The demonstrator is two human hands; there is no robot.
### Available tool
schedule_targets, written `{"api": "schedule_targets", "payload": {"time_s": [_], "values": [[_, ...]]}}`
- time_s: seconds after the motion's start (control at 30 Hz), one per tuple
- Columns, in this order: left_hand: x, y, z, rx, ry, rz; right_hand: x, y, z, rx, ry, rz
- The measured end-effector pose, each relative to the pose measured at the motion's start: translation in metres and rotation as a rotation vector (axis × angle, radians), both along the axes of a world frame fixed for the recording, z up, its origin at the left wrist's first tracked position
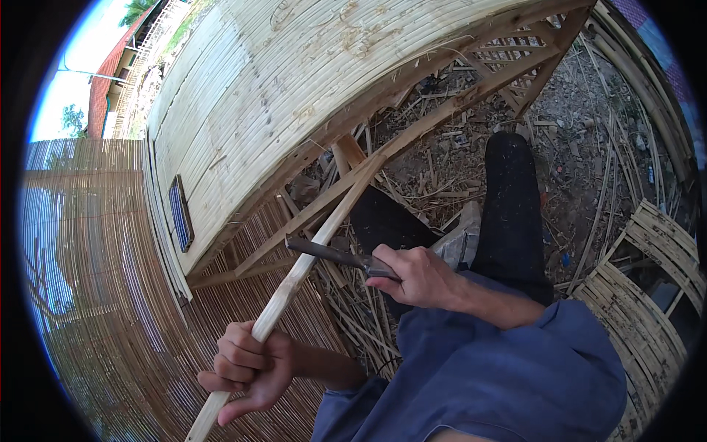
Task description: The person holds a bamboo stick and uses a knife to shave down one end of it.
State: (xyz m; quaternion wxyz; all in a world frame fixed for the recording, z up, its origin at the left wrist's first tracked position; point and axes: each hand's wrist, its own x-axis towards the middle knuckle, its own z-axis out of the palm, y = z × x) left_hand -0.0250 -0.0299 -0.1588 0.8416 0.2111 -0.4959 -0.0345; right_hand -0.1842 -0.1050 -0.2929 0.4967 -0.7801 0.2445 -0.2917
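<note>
Pale, smooth bamboo pole; dull dark metal knife blade

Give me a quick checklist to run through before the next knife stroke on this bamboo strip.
1. Left hand grips the strip firmly: ok, fingers wrapped round it.
2. Right hand holds the knife by the handle: ok.
3. Blade meets the strip: ok, it lies across it above the left hand.
4. Left hand apart from the blade: ok, it sits lower down the strip.
5. Legs out of the blade's path: cannot tell; the dark trouser leg is close on the right.
6. Blade sharpness: cannot tell.
</note>
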Motion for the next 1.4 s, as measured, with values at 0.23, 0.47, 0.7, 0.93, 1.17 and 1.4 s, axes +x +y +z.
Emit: {"api": "schedule_targets", "payload": {"time_s": [0.23,0.47,0.7,0.93,1.17,1.4], "values": [[-0.010,-0.005,-0.003,-0.018,-0.082,-0.092,-0.002,-0.034,-0.032,0.059,0.086,-0.130],[-0.011,-0.003,0.003,0.021,-0.020,-0.138,-0.003,-0.013,0.011,-0.014,0.048,0.006],[-0.011,-0.002,0.000,0.017,-0.010,-0.131,-0.002,-0.040,-0.031,-0.047,0.127,-0.143],[-0.016,-0.001,-0.001,0.031,-0.038,-0.129,-0.005,-0.018,0.017,-0.046,0.100,0.022],[-0.005,0.006,-0.009,0.012,-0.053,-0.040,-0.005,-0.039,-0.024,0.033,0.139,-0.126],[-0.009,0.003,-0.004,0.011,-0.067,-0.061,-0.002,-0.015,0.001,-0.074,0.015,0.004]]}}
